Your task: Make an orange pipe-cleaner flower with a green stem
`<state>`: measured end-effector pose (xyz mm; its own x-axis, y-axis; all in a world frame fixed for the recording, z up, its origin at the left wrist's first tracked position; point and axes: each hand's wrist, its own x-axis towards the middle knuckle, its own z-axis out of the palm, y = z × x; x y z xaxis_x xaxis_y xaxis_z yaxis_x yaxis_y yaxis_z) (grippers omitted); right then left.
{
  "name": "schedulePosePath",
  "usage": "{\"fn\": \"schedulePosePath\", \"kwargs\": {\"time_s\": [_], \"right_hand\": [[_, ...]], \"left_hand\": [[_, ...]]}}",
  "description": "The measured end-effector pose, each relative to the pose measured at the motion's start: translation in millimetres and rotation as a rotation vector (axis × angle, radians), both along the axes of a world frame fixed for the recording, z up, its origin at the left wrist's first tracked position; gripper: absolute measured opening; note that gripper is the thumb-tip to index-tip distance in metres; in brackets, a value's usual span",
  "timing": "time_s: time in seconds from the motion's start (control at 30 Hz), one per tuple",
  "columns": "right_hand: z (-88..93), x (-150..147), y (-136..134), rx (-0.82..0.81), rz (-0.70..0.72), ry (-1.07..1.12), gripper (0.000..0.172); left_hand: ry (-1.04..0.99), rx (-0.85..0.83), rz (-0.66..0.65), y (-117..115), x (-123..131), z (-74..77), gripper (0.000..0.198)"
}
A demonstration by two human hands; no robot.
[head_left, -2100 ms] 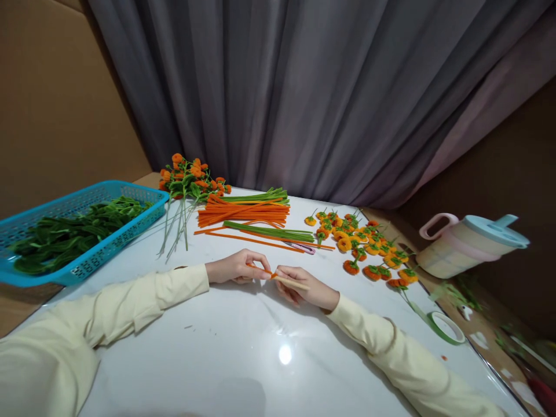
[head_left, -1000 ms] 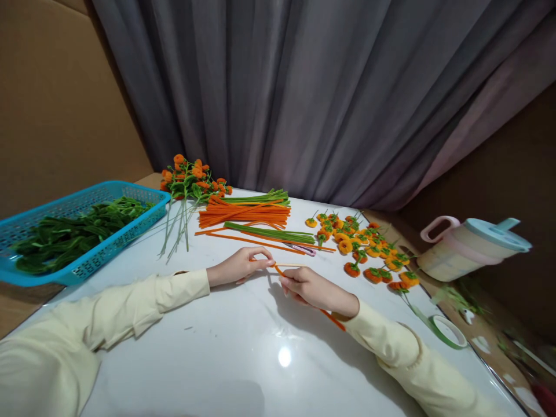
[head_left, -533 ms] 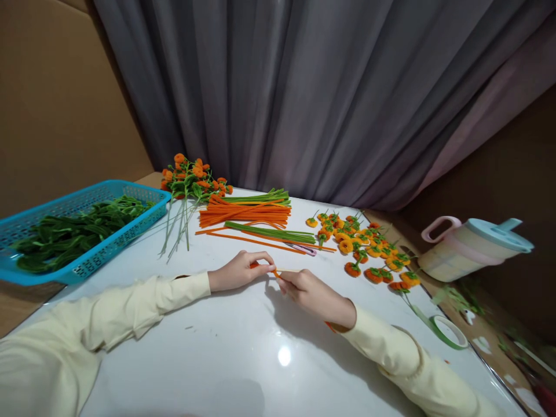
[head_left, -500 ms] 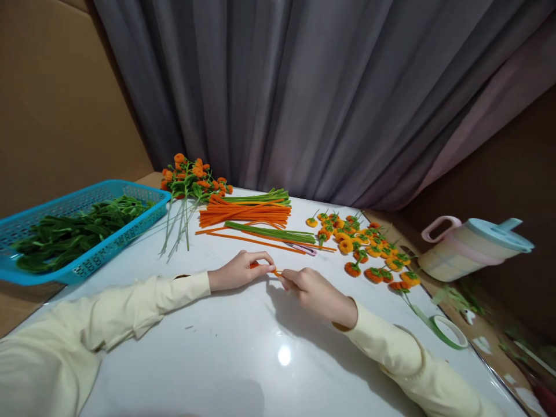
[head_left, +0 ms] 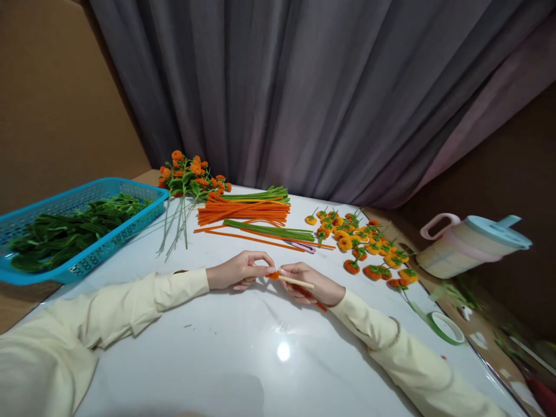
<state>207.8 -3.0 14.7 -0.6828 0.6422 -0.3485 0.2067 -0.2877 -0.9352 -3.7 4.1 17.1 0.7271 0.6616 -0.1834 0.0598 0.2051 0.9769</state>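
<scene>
Above a white desk (head_left: pixel 195 359), the left hand (head_left: pixel 234 272) has its fingers pinching an orange strip (head_left: pixel 273 275) coiled at a stick's (head_left: pixel 297 282) tip; the right hand's (head_left: pixel 319 282) fingers grip the strip's tail. Even tension and snug turns should keep the winding neat.

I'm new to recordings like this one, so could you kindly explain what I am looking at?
There is no machine here: you see a person's bare hands through a camera worn on the head, looking forward and down. The left hand pinches an orange chenille stem at the tip of a pale stick. The stem's loose end pokes out below the right hand, whose fingers are closed on it. On the white table lie orange chenille stems, green ones, a bunch of orange flowers, loose flower heads and green tape. A blue basket of green leaves sits at the left.
</scene>
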Motion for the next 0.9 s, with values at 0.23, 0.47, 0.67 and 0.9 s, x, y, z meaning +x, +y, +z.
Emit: {"fn": "schedulePosePath", "kwargs": {"time_s": [0.23, 0.47, 0.67, 0.9], "right_hand": [[-3.7, -2, -1, -0.340, 0.051, 0.188, 0.027], [1.4, -8, -9, -0.224, 0.082, 0.053, 0.030], [18.7, -9, -13, 0.222, -0.023, -0.259, 0.028], [19.9, 1, -4, 0.998, 0.113, -0.664, 0.025]], "left_hand": [[-0.104, -0.091, 0.183, 2, 5, -5.0, 0.039], [0.120, 0.165, 0.194, -1, 8, -11.1, 0.034], [0.194, 0.216, 0.129, 0, 7, -0.6, 0.033], [0.254, 0.178, 0.027, 3, 6, 10.2, 0.035]]}}
